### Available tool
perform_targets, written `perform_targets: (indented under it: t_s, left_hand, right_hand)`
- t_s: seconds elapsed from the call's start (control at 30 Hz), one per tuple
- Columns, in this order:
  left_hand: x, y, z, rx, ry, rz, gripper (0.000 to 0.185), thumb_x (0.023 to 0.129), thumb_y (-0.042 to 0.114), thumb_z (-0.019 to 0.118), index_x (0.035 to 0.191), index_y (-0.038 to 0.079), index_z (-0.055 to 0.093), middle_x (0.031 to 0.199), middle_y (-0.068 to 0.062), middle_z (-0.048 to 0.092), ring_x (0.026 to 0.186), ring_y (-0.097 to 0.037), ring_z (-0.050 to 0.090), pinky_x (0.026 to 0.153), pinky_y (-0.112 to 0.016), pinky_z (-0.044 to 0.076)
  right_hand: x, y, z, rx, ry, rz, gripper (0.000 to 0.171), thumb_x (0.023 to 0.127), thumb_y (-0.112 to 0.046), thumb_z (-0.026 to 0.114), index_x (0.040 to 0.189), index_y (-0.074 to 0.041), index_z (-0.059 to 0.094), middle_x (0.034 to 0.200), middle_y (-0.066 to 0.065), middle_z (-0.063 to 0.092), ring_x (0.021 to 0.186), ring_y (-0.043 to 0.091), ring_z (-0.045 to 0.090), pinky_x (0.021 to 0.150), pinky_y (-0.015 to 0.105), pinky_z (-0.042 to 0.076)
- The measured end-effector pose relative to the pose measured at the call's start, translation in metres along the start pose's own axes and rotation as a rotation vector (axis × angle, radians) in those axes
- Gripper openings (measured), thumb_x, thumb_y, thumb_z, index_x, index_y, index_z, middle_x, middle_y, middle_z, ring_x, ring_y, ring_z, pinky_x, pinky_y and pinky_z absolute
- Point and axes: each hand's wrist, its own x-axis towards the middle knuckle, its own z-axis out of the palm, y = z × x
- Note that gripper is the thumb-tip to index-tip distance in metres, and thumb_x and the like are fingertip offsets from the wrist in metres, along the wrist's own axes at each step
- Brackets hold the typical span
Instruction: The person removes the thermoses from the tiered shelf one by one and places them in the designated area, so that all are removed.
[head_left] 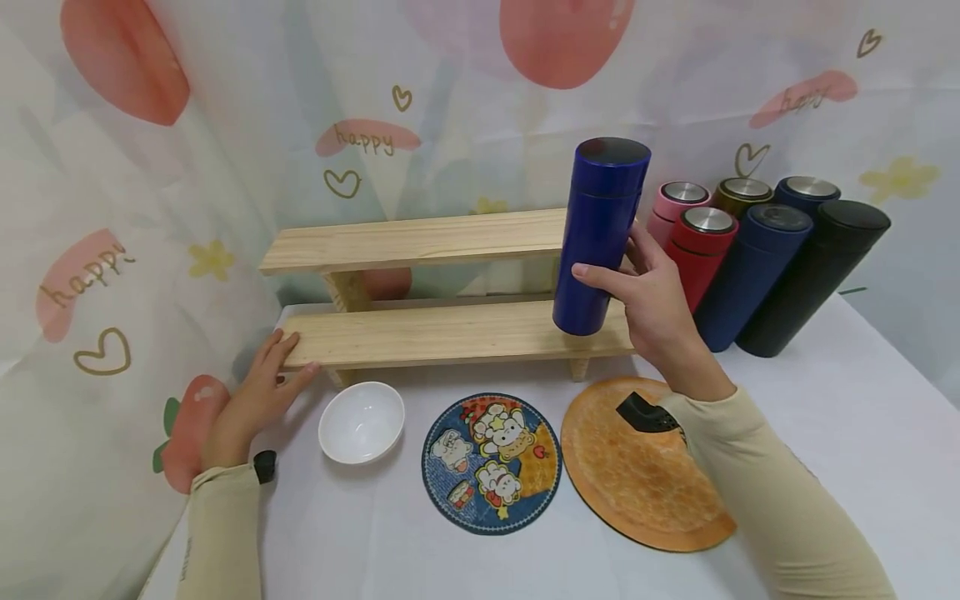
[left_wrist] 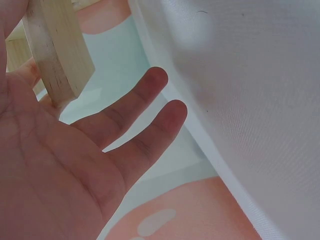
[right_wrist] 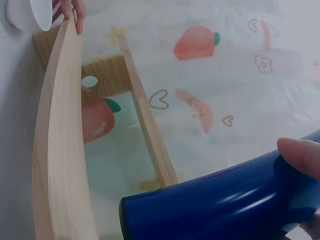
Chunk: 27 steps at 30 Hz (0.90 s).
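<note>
White cloth is covering the table [head_left: 825, 433]. Right hand [head_left: 652, 304] is gripping the blue flask [head_left: 600, 237], frame centre, over the lower shelf [head_left: 450, 333]; keep it upright. Left hand [head_left: 258, 392], fingers straight, is steadying the shelf's left end.

In the head view the right hand [head_left: 651, 304] hides its palm and part of the blue flask [head_left: 600, 237]. The right wrist view crops that flask at the lower right edge. The orange mat [head_left: 630, 475] lies partly under the sleeve [head_left: 757, 492].
</note>
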Motion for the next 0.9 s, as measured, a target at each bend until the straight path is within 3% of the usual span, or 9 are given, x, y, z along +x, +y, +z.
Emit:
perform_targets:
  t_s: [0.3, 0.53, 0.9]
  left_hand:
    - [-0.002, 0.000, 0.000, 0.002, -0.011, -0.016, 0.086, 0.111, 0.043, 0.060, 0.170, -0.001, 0.014, 0.175, -0.027, -0.005, 0.147, -0.055, 0.031, 0.116, -0.067, 0.035]
    - [-0.002, 0.000, 0.000, 0.024, -0.010, -0.016, 0.086, 0.111, 0.044, 0.060, 0.169, -0.001, 0.015, 0.175, -0.028, -0.004, 0.152, -0.058, 0.021, 0.116, -0.071, 0.031]
    - [0.000, 0.000, 0.000, 0.006, -0.003, 0.005, 0.085, 0.111, 0.041, 0.059, 0.168, -0.003, 0.016, 0.174, -0.029, -0.004, 0.149, -0.056, 0.029, 0.116, -0.068, 0.035]
  right_hand:
    - [-0.008, -0.004, -0.018, 0.014, 0.020, 0.004, 0.079, 0.098, -0.006, 0.079, 0.165, -0.022, 0.042, 0.160, 0.013, 0.048, 0.143, 0.031, 0.048, 0.123, 0.061, 0.030]
    - [-0.015, -0.009, -0.032, -0.041, 0.075, 0.024, 0.082, 0.097, -0.009, 0.081, 0.166, -0.024, 0.041, 0.163, 0.012, 0.045, 0.145, 0.032, 0.044, 0.123, 0.064, 0.028]
    - [-0.025, -0.011, -0.055, -0.009, 0.158, 0.026, 0.077, 0.094, -0.004, 0.083, 0.161, -0.024, 0.049, 0.160, 0.013, 0.046, 0.142, 0.029, 0.045, 0.125, 0.055, 0.028]
